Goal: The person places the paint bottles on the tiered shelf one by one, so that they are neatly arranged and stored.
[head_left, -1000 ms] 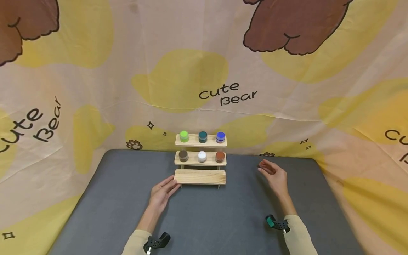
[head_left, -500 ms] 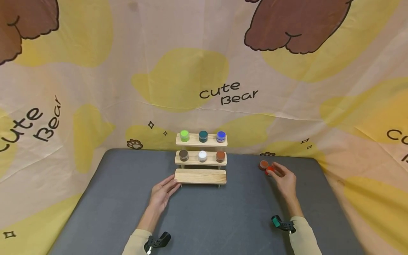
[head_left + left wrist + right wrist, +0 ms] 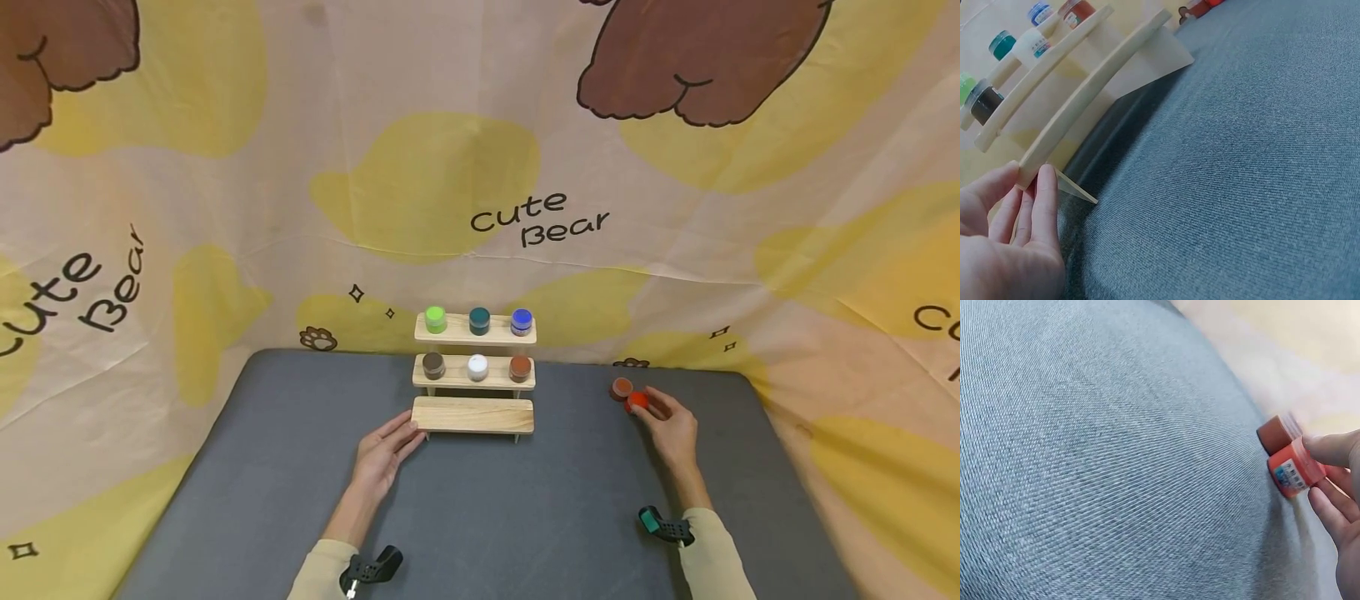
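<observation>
My left hand [image 3: 377, 460] pinches the left end of the lowest shelf of a three-step wooden display stand [image 3: 472, 414], thumb on top and fingers underneath in the left wrist view. That lowest step is bare. To the right on the table, my right hand [image 3: 672, 429] pinches a red paint jar [image 3: 1291, 472] between thumb and fingers. The jar has a label on its side. Right against it stands a reddish-brown paint jar [image 3: 621, 388], untouched by the fingers. Part of the red jar is hidden behind the fingertips in the head view.
On the middle step stand dark brown [image 3: 433, 365], white [image 3: 477, 367] and rust-brown [image 3: 520, 367] jars. The top step carries light green [image 3: 435, 318], teal [image 3: 479, 321] and blue [image 3: 522, 322] ones. A patterned cloth [image 3: 420, 183] rises behind the grey table [image 3: 300, 433].
My right hand has shifted right from the reddish-brown jar, uncovering it, and now has the red jar in its fingers. The left hand keeps its place on the stand.
</observation>
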Action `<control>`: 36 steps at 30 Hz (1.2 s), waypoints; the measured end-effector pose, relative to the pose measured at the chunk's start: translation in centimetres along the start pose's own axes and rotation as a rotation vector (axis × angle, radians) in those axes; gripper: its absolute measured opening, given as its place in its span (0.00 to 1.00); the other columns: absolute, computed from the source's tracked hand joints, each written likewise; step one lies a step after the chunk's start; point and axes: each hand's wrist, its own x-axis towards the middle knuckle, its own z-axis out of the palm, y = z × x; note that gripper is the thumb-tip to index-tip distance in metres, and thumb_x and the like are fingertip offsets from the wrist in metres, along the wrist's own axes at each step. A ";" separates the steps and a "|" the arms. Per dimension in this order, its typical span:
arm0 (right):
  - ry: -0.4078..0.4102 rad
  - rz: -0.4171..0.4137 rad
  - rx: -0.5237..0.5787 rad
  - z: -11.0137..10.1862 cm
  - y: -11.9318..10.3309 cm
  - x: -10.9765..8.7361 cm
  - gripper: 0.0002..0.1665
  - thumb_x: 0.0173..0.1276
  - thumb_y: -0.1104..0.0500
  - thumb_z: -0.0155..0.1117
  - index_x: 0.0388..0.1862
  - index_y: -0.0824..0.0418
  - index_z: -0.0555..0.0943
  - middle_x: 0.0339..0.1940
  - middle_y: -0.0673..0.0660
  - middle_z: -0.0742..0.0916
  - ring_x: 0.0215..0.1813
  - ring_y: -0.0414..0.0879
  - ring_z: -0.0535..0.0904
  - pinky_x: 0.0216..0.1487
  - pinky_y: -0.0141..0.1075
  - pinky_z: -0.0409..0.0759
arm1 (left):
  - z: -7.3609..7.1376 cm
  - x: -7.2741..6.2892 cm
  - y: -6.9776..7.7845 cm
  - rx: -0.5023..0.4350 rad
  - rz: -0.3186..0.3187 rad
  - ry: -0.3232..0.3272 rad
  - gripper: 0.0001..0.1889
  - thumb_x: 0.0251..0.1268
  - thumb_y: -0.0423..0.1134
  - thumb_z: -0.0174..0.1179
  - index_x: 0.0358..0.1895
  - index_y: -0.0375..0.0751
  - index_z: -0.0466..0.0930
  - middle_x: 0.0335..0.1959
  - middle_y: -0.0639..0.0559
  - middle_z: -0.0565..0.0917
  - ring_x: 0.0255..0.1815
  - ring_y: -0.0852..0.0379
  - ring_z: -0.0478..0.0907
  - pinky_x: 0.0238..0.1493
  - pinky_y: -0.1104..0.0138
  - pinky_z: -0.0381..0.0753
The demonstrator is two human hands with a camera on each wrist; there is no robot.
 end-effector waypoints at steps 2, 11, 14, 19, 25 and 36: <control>-0.007 0.009 -0.003 0.2 0.2 0.0 0.29 0.61 0.66 0.73 0.61 0.70 0.78 0.59 0.68 0.81 0.56 0.63 0.79 0.39 0.08 0.76 | 0.0 -0.1 0.1 0.008 0.004 -0.001 0.26 0.64 0.22 0.60 0.65 0.21 0.67 0.56 0.35 0.79 0.45 0.53 0.85 0.58 0.60 0.84; -0.013 0.005 0.021 0.9 1.2 0.2 0.30 0.61 0.69 0.71 0.63 0.74 0.75 0.60 0.74 0.78 0.57 0.65 0.79 0.41 0.05 0.73 | 0.2 -0.2 0.2 0.019 -0.010 -0.010 0.26 0.65 0.22 0.59 0.66 0.22 0.66 0.60 0.34 0.76 0.45 0.55 0.85 0.59 0.61 0.84; -0.010 0.002 0.030 0.9 1.3 0.2 0.30 0.61 0.69 0.71 0.62 0.75 0.75 0.61 0.75 0.78 0.57 0.66 0.78 0.40 0.05 0.72 | 0.2 0.0 0.1 0.012 -0.014 -0.005 0.26 0.65 0.22 0.59 0.66 0.23 0.67 0.59 0.34 0.76 0.45 0.54 0.85 0.59 0.61 0.84; -0.010 0.030 0.020 1.0 1.0 -0.1 0.29 0.61 0.68 0.72 0.62 0.72 0.77 0.62 0.72 0.78 0.57 0.64 0.79 0.39 0.05 0.73 | 0.0 -0.1 0.2 0.015 -0.006 0.003 0.25 0.65 0.22 0.59 0.65 0.22 0.69 0.60 0.32 0.76 0.46 0.52 0.85 0.58 0.60 0.84; -0.029 0.044 0.019 0.7 0.2 -0.9 0.29 0.62 0.68 0.71 0.62 0.72 0.76 0.61 0.72 0.78 0.57 0.64 0.79 0.40 0.07 0.75 | 0.2 -0.1 0.0 0.022 -0.006 0.002 0.24 0.64 0.22 0.60 0.64 0.22 0.69 0.62 0.30 0.73 0.46 0.52 0.84 0.58 0.60 0.85; -0.037 -0.048 0.026 0.6 -1.7 -1.4 0.29 0.60 0.65 0.73 0.61 0.69 0.78 0.58 0.70 0.81 0.49 0.41 0.84 0.41 0.11 0.80 | 0.2 -0.2 0.1 0.035 0.006 -0.005 0.26 0.64 0.22 0.60 0.65 0.21 0.67 0.62 0.28 0.73 0.46 0.51 0.84 0.58 0.60 0.84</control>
